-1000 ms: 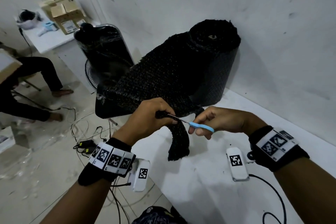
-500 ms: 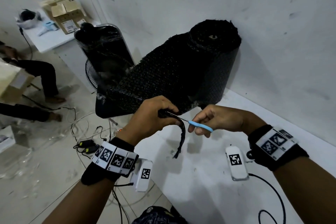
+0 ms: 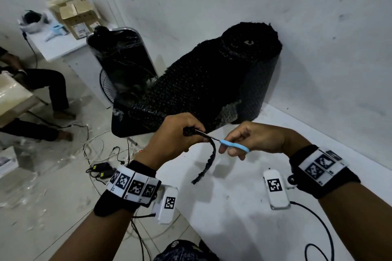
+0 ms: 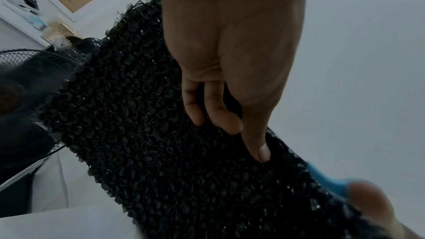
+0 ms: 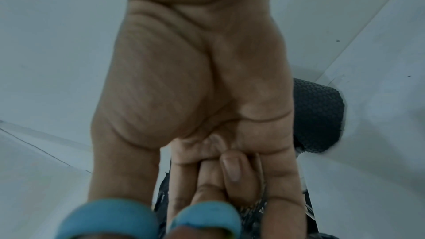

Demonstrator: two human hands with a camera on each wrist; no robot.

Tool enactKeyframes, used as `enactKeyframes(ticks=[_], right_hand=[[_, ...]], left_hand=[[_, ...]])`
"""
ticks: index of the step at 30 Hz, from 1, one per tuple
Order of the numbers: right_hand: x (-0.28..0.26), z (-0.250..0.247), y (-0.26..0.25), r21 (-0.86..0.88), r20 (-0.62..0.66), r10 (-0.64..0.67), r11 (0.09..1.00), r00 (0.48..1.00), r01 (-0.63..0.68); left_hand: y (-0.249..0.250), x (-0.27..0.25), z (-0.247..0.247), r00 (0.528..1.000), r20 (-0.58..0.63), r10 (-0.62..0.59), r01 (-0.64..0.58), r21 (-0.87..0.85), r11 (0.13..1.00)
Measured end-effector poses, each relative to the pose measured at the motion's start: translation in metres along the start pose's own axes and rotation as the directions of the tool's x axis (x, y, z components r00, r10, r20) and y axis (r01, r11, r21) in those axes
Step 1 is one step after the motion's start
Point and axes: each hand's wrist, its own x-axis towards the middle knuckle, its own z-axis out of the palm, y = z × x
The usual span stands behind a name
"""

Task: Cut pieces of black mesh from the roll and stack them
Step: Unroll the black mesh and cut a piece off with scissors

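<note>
Two hands meet over the white tabletop (image 3: 244,207). Head view: the left hand (image 3: 176,135) is curled round the edge of the black mesh (image 3: 197,95); the right hand (image 3: 254,137) grips blue-handled scissors (image 3: 233,146), blades pointing left into that grip. A narrow mesh strip (image 3: 209,161) hangs between the hands. The roll (image 3: 250,48) stands beyond both, against the wall, nearer the right hand.

Left wrist view: the sheet's long axis runs away from the fingers (image 4: 230,115).

Right wrist view: fingers fill the blue loops (image 5: 207,215); blade opening cannot be told.
</note>
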Motion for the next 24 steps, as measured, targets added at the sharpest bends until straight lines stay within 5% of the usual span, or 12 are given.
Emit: enactKeyframes(ticks=[24], right_hand=[[0.002,-0.003,0.001,-0.01,0.016,-0.026,1.0,1.0,0.026]], left_hand=[[0.0,0.0,-0.002,1.0,0.011,-0.013,0.013,-0.025,1.0]])
